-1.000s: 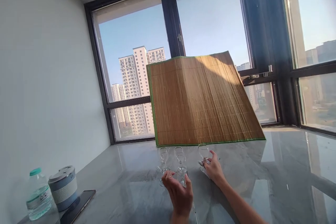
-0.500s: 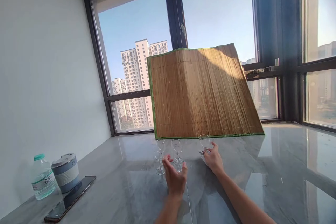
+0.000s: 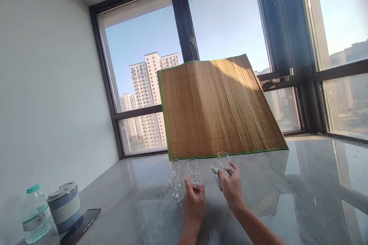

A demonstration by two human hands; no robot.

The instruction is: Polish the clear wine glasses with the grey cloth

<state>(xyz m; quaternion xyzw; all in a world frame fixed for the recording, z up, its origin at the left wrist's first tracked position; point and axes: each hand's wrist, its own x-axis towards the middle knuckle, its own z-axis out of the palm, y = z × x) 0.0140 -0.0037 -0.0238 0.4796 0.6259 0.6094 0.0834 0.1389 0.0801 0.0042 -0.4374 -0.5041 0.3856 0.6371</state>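
The left hand point(image 3: 195, 201)'s fingers stand narrow at the foot of a glass point(image 3: 193, 164), perhaps to steady it; whether they grip I cannot tell. The right hand point(image 3: 231, 188) pinches a bunched cloth point(image 3: 216, 173), probably gathered for control, a second glass point(image 3: 223, 156) just beyond its fingers.

Clear, shiny glass and soft cloth at my fingers, over polished stone-look grey.
The stemmed glasses point(image 3: 193, 166) before me are thin, smooth and transparent; the white cloth point(image 3: 216, 173) in my right hand point(image 3: 231, 187) looks matt and crumpled. Under them the counter point(image 3: 138, 210) is glossy, marbled and mirror-like. The mat point(image 3: 218, 111) shows ribbed, bamboo-like slats with green edging point(image 3: 165, 126). To my left: a clear plastic bottle point(image 3: 37, 220), a cup point(image 3: 66, 224) with a textured pale sleeve point(image 3: 68, 209), and a phone point(image 3: 82, 226) with a glossy, dark face.
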